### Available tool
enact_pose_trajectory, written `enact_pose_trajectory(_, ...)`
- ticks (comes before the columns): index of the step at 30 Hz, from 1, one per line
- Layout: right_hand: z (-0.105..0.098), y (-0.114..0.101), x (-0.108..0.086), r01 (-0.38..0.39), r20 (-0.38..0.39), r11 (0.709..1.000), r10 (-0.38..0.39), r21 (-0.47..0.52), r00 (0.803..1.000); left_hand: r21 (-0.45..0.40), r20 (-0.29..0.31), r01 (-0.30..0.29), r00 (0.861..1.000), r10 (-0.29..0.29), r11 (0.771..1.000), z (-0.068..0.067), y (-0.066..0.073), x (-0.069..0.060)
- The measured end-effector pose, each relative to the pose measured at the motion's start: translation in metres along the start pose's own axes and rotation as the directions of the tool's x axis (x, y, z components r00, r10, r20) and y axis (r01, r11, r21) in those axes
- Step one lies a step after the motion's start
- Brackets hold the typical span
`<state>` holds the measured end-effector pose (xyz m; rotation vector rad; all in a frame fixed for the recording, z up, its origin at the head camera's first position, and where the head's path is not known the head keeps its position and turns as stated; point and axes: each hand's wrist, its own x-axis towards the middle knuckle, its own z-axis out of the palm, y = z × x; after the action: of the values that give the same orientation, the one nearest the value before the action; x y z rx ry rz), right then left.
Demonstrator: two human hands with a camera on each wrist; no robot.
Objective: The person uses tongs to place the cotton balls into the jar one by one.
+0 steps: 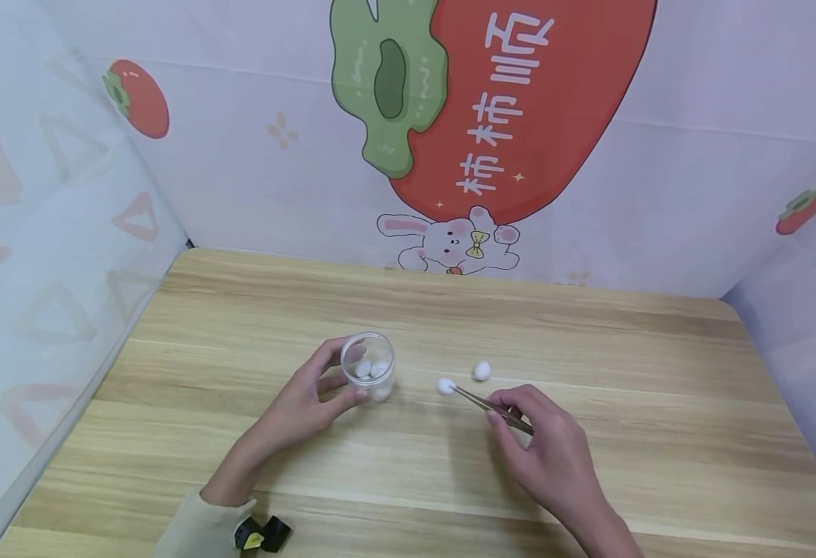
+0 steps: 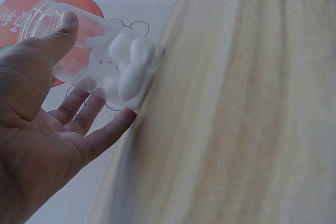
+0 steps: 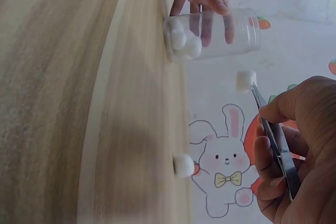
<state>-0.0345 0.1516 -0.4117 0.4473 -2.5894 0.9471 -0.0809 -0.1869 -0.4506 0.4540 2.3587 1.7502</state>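
My left hand (image 1: pixel 303 403) holds a clear jar (image 1: pixel 390 355) upright on the table, thumb on the near side and fingers round the far side. Several white cotton balls (image 2: pixel 132 80) lie in the bottom of the jar, whose mouth has no lid. In my right hand (image 1: pixel 554 449) is a pair of metal tweezers (image 1: pixel 476 400), pinched between thumb and fingers. The tweezers' tips grip one cotton ball (image 3: pixel 245 81), which hangs above the tabletop to the right of the jar. Another cotton ball (image 1: pixel 482 371) lies loose on the table, just beyond the tweezers.
The wood-grain table (image 1: pixel 296 302) ends at a printed cloth backdrop (image 1: pixel 240 178) with persimmons and a rabbit. More cloth (image 1: pixel 38 294) hangs along the left side. A black device (image 1: pixel 261 535) is at the left sleeve's cuff.
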Motion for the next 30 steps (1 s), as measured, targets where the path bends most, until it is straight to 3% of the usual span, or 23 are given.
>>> enact_pose_trajectory(17,0.006,-0.015,0.019,0.042,0.004,0.995,-0.043,0.086,0.999,-0.004,0.000,-0.003,1.000,0.003,1.000,0.000,-0.001,-0.001)
enact_pose_trajectory(30,0.010,-0.024,0.030,0.046,0.012,0.995,-0.047,0.094,0.999,-0.010,0.001,0.002,1.000,-0.002,1.000,0.000,0.001,-0.001)
